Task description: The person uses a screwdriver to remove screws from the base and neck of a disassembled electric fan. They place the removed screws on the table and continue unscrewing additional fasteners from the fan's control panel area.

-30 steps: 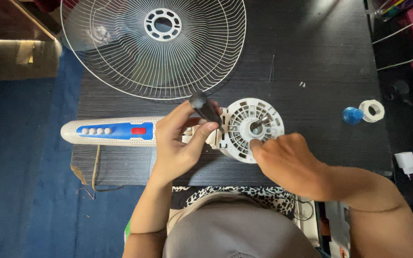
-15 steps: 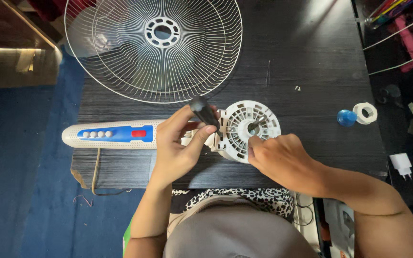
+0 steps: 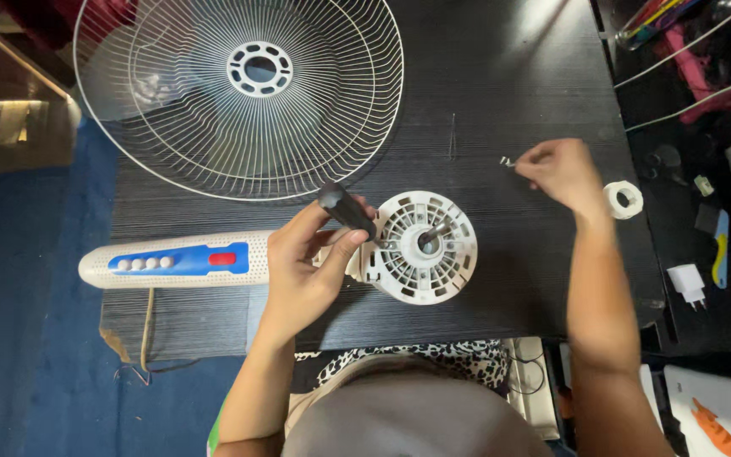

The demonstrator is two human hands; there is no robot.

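Left hand (image 3: pixel 306 271) closed around a black-handled screwdriver (image 3: pixel 347 210) at the white fan motor housing (image 3: pixel 423 245) mid-surface. Right hand (image 3: pixel 556 169) pinching a small screw (image 3: pixel 506 161) near the white ring nut (image 3: pixel 623 200). Best kept upright, tip seated.

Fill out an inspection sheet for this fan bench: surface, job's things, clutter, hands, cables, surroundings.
Surface: black wood-grain table, bare in its upper right part.
Job's things: round white motor housing with its shaft showing at the centre; black-handled screwdriver; small metal part, too small to identify.
Clutter: white wire fan guard; white and blue control body; white ring nut.
Hands: left hand grips the screwdriver beside the housing; right hand pinches the small metal part above the table.
Cables: tan cord hangs off the front edge.
Surroundings: blue floor; white plug adapter on a side shelf.
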